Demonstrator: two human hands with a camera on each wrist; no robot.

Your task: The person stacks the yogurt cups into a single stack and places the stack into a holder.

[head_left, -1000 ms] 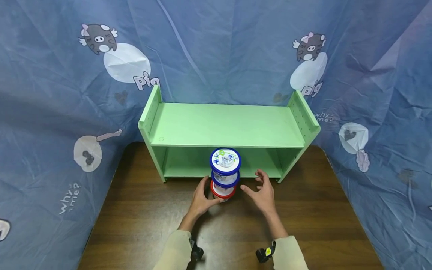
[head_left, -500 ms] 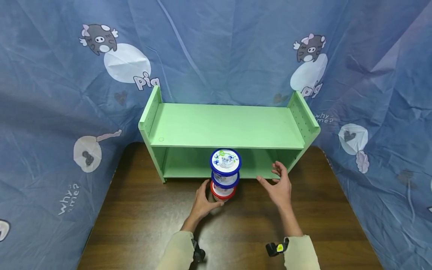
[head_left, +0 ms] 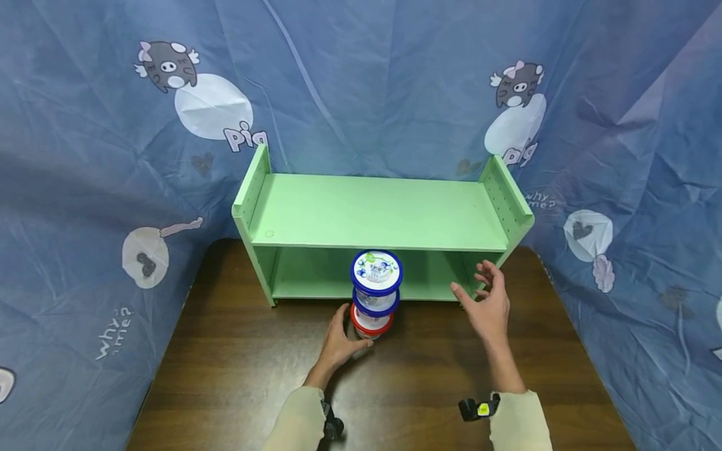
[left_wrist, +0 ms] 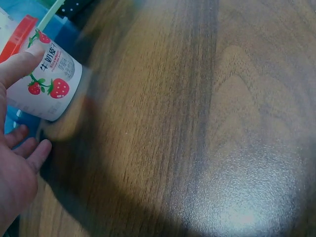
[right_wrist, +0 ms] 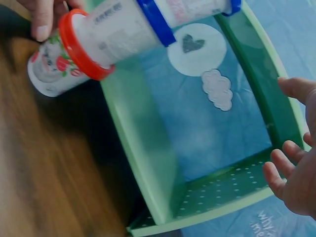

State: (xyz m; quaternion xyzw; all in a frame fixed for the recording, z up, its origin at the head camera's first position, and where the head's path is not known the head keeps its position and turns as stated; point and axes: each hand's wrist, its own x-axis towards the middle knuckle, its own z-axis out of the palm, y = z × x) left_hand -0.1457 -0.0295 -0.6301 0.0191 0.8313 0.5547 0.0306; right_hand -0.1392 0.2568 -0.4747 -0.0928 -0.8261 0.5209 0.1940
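Three round plastic tubs stand stacked upright in front of the green shelf (head_left: 378, 213). The upper two, a top tub (head_left: 376, 270) and a middle tub (head_left: 376, 302), have blue lids; the bottom tub (left_wrist: 52, 81) has a red lid and strawberry pictures. My left hand (head_left: 336, 344) holds the bottom tub from its left and front, thumb against the printed wall; other fingers show below the thumb in the left wrist view. My right hand (head_left: 489, 307) is apart from the stack, near the shelf's lower right corner, fingers loosely bent with nothing between them.
The shelf has a top board and a lower board (head_left: 307, 275) between two side panels. It stands at the back of a brown wooden table (head_left: 242, 376). A blue cloth (head_left: 350, 88) with pig prints hangs behind and at both sides.
My right hand has moved away from the stack to the right, toward the shelf's right side. The left hand and the stacked tubs have stayed nearly where they were.
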